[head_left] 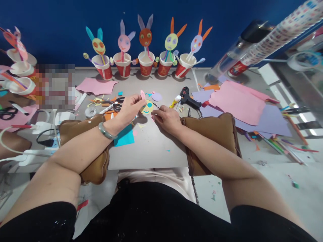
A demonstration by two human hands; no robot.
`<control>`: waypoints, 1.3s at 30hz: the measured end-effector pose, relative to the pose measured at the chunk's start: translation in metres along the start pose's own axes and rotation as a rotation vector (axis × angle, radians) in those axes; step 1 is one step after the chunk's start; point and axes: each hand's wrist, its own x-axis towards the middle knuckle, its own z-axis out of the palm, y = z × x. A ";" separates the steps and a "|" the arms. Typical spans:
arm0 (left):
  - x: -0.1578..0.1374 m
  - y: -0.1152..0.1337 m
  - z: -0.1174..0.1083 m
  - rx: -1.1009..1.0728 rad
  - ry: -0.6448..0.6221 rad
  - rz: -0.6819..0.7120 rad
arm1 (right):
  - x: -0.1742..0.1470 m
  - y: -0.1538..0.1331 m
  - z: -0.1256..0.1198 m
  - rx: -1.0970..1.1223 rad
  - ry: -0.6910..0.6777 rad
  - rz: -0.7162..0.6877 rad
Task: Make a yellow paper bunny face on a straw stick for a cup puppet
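A yellow paper face [148,108] with blue eyes and a blue mouth lies at mid-table between my hands. My left hand [130,109] is closed, pinching a small pink ear-shaped paper piece [142,94] at the face's upper left edge. At the face's right side is my right hand [168,118], fingers drawn together. A thin dark tip shows by its fingers, too small to name. Just beyond the face lies a purple paper oval [156,96]. A yellow glue stick or marker with a white cap [175,101] is beside my right hand.
Red paper cups [146,64] with paper rabbit heads line the blue wall. A black glue gun [189,99] lies right, before pink paper sheets [238,101]. Scissors [117,106], tape [90,112] and blue paper [124,136] lie left. Brown cushions [212,134] support my forearms; power strips [37,156] sit far left.
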 end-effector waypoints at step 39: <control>-0.019 -0.009 0.012 0.027 -0.234 -0.229 | 0.005 0.001 -0.037 1.104 0.220 0.276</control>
